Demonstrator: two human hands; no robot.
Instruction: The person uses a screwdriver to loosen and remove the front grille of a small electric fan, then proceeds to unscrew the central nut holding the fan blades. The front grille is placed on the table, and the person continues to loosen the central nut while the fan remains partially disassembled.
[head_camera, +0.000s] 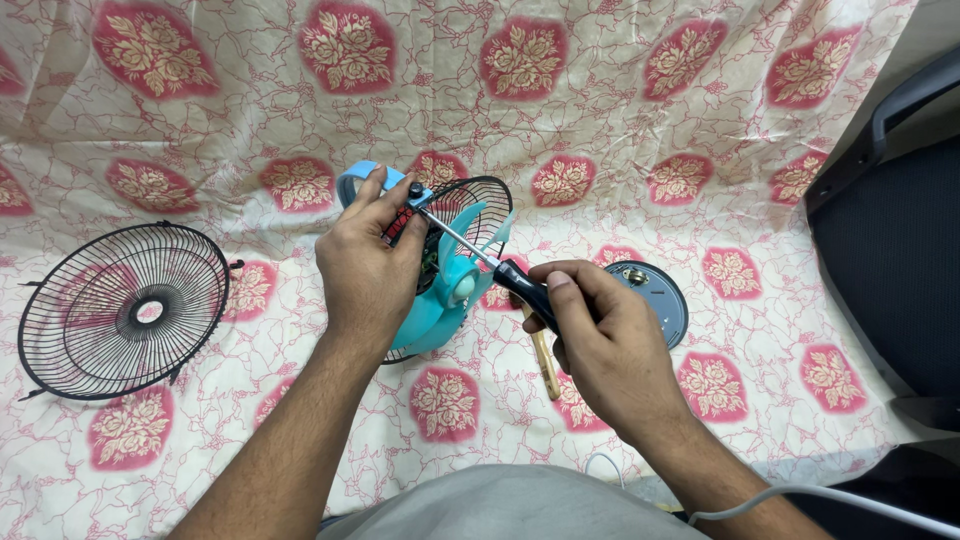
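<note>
Small blue fan (440, 290) stood mid-cloth, gripped tight by left hand (368, 270). Screwdriver (480, 255), clutched in right hand (610, 340), slanted up-left, tip at fan's top rim beside left fingers (385, 200). Loose black grille (125, 308) lay far left; round grey disc (655, 300) right. No labels seen.

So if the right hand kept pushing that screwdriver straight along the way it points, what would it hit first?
Probably the screw spot on the fan's blue rim, where the screwdriver tip already seems to sit, just beside the left hand's fingertips. The right hand grips the handle; depth is hard to judge.
</note>
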